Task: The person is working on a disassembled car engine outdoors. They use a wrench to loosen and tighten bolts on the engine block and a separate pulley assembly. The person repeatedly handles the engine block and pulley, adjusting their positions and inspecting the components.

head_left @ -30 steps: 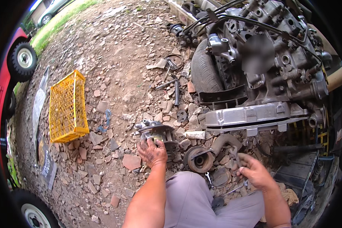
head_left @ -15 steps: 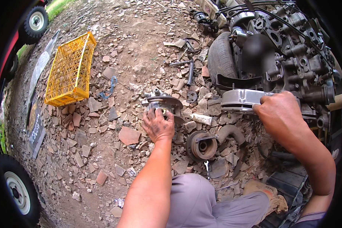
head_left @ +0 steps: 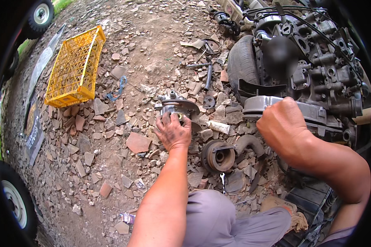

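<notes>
My left hand (head_left: 173, 131) is curled over the near side of a round metal machine part with a dark flange (head_left: 180, 103), which stands on the rubble; dark grime marks its back. To the right, my right hand (head_left: 285, 123) is closed in a fist beside a silver metal cover (head_left: 255, 104) at the near end of a large engine (head_left: 317, 78). The fist hides part of that cover. Whatever its fingers may hold is hidden. Between my hands and nearer to me lie a rusty pulley (head_left: 218, 156) and a small open-end wrench (head_left: 223, 181).
A tire (head_left: 242, 61) leans against the engine. A white tube (head_left: 218, 126), a curved hose piece (head_left: 251, 144) and a dark pipe (head_left: 208, 77) lie among broken tiles. At left stands a yellow crate (head_left: 72, 68); vehicle wheels (head_left: 14, 201) edge the far left.
My right hand has shifted left along the silver cover, its wrist turning over. The left hand stays on the machine part. The view has tilted slightly.
</notes>
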Demonstrator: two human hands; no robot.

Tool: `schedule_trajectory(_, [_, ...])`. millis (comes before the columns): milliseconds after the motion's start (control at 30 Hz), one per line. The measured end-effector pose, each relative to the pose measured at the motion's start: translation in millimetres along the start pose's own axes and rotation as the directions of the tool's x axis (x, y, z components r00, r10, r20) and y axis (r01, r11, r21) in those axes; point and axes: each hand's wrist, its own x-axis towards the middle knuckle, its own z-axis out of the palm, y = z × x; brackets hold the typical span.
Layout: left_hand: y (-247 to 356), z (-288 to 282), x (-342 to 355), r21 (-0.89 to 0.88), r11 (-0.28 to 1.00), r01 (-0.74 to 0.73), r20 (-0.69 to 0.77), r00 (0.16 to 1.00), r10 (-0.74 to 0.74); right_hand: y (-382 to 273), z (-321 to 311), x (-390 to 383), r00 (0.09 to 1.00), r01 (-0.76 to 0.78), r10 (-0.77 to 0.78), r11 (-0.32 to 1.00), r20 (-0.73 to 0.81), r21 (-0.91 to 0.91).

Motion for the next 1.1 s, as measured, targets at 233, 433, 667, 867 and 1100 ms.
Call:
schedule_trajectory(233, [-1.9,-1.3,2.0,0.001,1.0,0.013,-0.016,1.0,-0.013,34.1,36.1,-8.0,0.984,-0.075,0.112,0.966,-0.139,0.249])
schedule_trajectory(433, [0.8,2.7,-0.9,0.013,1.0,-0.007,-0.024,1.0,0.007,9.8,125.8,-38.1,0.891,-0.121,0.338,0.822,-0.304,0.557])
schedule_trajectory(667, [-4.3,7.3,0.9,0.035,0.999,-0.037,-0.078,0.996,0.04,-48.3,151.7,-39.4,0.704,-0.152,0.671,0.461,-0.231,0.874])
schedule_trajectory(867, [-1.1,8.3,0.6,0.028,0.998,-0.058,-0.07,0.996,0.059,-97.6,215.2,12.6,0.455,0.006,0.877,0.166,-0.151,0.986])
schedule_trajectory(1100, [1.2,8.2,0.4,0.059,0.997,-0.052,-0.082,0.995,0.057,-169.5,153.8,84.1,0.631,0.615,0.715,-0.698,0.3,0.367])
